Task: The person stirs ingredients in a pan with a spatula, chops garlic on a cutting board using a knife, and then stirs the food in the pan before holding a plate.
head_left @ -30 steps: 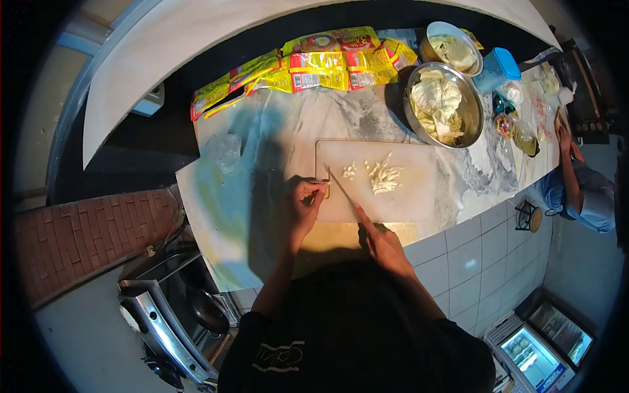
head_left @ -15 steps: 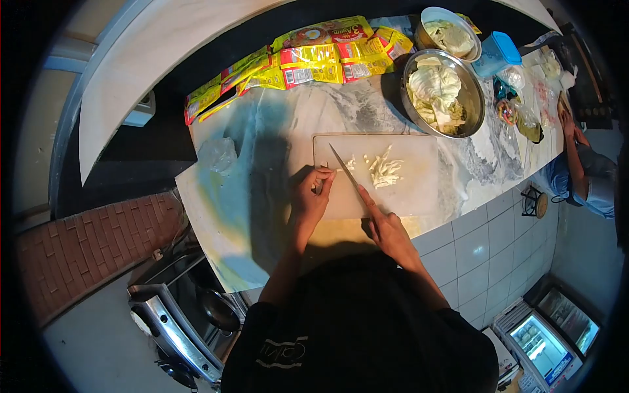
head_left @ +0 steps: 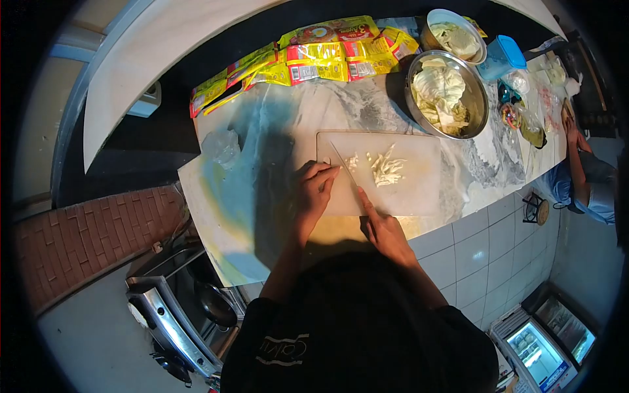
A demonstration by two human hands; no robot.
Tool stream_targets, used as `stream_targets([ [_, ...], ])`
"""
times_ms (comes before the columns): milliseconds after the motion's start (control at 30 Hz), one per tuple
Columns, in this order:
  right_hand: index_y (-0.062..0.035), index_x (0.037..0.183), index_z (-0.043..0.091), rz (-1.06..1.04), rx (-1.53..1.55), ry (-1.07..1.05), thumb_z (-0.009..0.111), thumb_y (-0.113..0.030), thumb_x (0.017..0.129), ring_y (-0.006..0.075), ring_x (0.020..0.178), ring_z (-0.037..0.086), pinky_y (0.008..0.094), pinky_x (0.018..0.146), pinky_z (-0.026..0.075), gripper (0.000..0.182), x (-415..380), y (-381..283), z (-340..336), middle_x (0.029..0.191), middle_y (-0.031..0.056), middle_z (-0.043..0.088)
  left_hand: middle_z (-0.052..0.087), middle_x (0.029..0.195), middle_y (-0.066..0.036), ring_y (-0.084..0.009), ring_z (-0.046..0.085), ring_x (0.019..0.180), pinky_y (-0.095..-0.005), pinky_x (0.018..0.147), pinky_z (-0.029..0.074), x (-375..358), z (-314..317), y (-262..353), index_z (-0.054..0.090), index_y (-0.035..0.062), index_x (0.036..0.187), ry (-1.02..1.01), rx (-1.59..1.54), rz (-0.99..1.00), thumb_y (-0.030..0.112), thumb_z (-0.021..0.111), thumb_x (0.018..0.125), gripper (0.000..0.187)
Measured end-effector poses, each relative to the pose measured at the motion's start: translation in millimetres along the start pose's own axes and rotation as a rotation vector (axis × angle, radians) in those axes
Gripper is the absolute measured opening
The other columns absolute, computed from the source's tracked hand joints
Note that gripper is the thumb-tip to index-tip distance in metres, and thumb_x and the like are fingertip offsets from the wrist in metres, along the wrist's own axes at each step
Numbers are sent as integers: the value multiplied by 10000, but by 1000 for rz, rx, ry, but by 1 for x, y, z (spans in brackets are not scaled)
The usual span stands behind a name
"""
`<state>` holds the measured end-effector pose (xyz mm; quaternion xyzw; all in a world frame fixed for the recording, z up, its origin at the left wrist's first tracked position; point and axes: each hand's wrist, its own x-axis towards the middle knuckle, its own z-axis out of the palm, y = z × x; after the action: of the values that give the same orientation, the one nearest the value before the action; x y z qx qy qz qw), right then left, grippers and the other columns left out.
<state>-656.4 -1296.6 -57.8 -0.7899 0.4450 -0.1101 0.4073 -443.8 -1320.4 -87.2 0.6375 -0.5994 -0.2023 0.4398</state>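
Note:
My right hand (head_left: 386, 234) is wrapped round the handle of a kitchen knife (head_left: 343, 157), index finger stretched along its spine. The blade points up and left across a white cutting board (head_left: 419, 193). My left hand (head_left: 316, 190) is closed in a pinch at the board's left side, fingertips close beside the blade; whatever they hold is too small and covered to make out. Small pale chopped bits (head_left: 352, 161) lie just right of the blade. A larger heap of pale cut strips (head_left: 388, 169) sits further right on the board.
Behind the board stands a metal bowl of cabbage leaves (head_left: 483, 111), with a white tub (head_left: 481, 52) beyond it. Yellow noodle packets (head_left: 318, 62) line the back. A crumpled clear plastic bag (head_left: 221, 148) lies left. A co-worker's hands (head_left: 572, 128) are at the far right.
The view has shifted slightly. The knife stays beside my left fingertips, and my left fingers have drawn a little closer together. The cut pieces look much the same.

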Motion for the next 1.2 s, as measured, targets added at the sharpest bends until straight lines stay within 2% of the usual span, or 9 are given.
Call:
stream_targets([
  [533,-157,1548,179,-18,-55,-9,551,27,826,455,675,591,531,664,481,833,1,-1,1,800,257,621,642,867,-97,-255,628,778,-339,685,508,2,2,-1,737,25,940,21,7,55,-31,695,795,160],
  [733,-139,1548,184,-4,-34,-35,534,62,795,444,627,585,521,638,473,854,5,-6,-7,766,260,617,657,874,-109,-263,640,769,-341,683,514,2,1,1,733,20,936,25,33,51,-41,692,791,163],
  [800,-167,1551,181,21,-57,-73,608,-32,823,408,656,598,499,620,509,855,4,-6,-7,803,221,603,655,875,-116,-270,643,776,-339,686,516,3,1,4,728,12,933,31,-6,26,-46,688,792,157],
  [933,-163,1551,185,-8,-84,-44,609,-33,822,405,654,595,495,620,508,854,4,-4,-4,799,221,599,655,887,-121,-275,650,773,-335,679,518,4,-2,5,723,6,932,32,-26,18,-46,681,803,145],
  [1200,-179,1544,219,6,6,16,612,-36,822,392,592,588,485,590,508,834,-2,3,4,728,198,588,700,867,-125,-256,676,775,-325,671,523,2,3,2,736,28,917,35,-97,-165,-1,714,801,122],
])
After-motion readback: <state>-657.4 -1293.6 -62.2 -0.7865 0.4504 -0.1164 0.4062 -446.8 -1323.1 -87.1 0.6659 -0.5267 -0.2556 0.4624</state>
